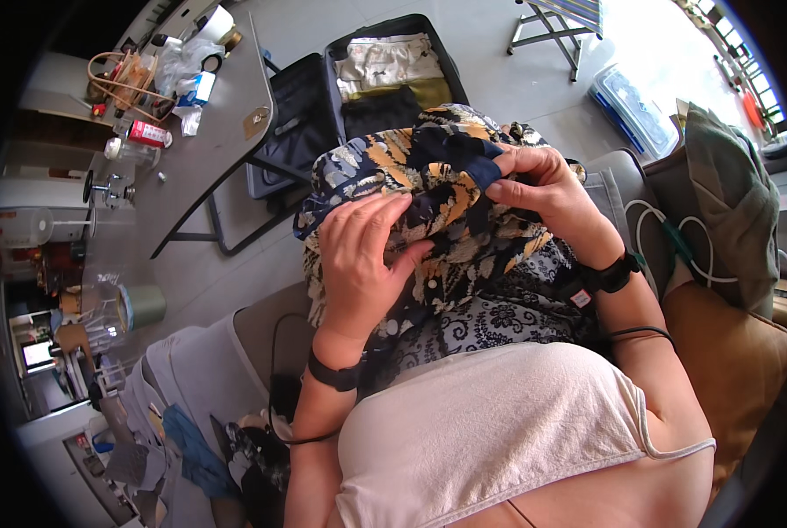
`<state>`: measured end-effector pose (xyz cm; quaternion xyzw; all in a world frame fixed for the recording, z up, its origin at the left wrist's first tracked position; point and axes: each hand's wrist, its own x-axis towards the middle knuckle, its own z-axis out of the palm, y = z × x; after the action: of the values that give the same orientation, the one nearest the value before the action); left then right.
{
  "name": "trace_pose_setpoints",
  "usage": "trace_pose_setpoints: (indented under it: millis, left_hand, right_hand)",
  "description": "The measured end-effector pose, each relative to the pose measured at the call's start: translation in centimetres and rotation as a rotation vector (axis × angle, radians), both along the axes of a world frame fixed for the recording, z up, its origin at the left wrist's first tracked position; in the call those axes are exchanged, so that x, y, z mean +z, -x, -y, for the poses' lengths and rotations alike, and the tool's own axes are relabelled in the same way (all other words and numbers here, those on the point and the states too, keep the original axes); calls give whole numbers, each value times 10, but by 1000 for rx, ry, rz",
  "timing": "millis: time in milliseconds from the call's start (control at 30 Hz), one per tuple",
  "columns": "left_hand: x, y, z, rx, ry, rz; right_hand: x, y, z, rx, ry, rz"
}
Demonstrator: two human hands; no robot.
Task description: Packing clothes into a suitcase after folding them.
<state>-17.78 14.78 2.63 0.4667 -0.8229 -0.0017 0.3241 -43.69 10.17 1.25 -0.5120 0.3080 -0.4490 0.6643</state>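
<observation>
Across my lap lies a navy garment [393, 155] patterned in yellow, grey and cream, bunched in loose folds. The fingers and thumb of my right hand [545, 188] pinch a dark navy edge of it, on the right side. My left hand [363, 257] rests against the garment's left part, thumb and fingers apart, with patterned cloth showing in the gap. A small pale button [431, 284] is visible on the cloth below. Beneath the garment, a grey-and-black floral cloth [505, 320] covers my lap.
An unfolded suitcase [456, 63] with folded clothes lies on the floor ahead. At left stands a folding table [228, 109] with a basket, bottles and a red can. A lidded plastic box [634, 109] is at right. Clothes [195, 449] and a brown cushion [723, 356] flank me on the sofa.
</observation>
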Motion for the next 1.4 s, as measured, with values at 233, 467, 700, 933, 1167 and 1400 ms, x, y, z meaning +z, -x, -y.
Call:
trace_pose_setpoints:
  millis: [233,467,700,933,1167,1400]
  left_hand:
    - [0,-5,0,26,-85,-71]
    - [22,-13,1,32,-507,-344]
    - [63,-54,16,-93,-459,-347]
    - [140,-104,33,-55,-504,-570]
    - [203,-143,59,-128,-482,-906]
    - [288,-143,83,71,-52,-457]
  right_hand:
    - [-5,4,1,4,-24,-4]
    - [6,0,2,43,110,-109]
    - [62,6,21,166,506,-438]
    - [136,48,55,205,610,-582]
    - [202,60,89,74,766,-580]
    - [269,91,132,-407,1575,-973]
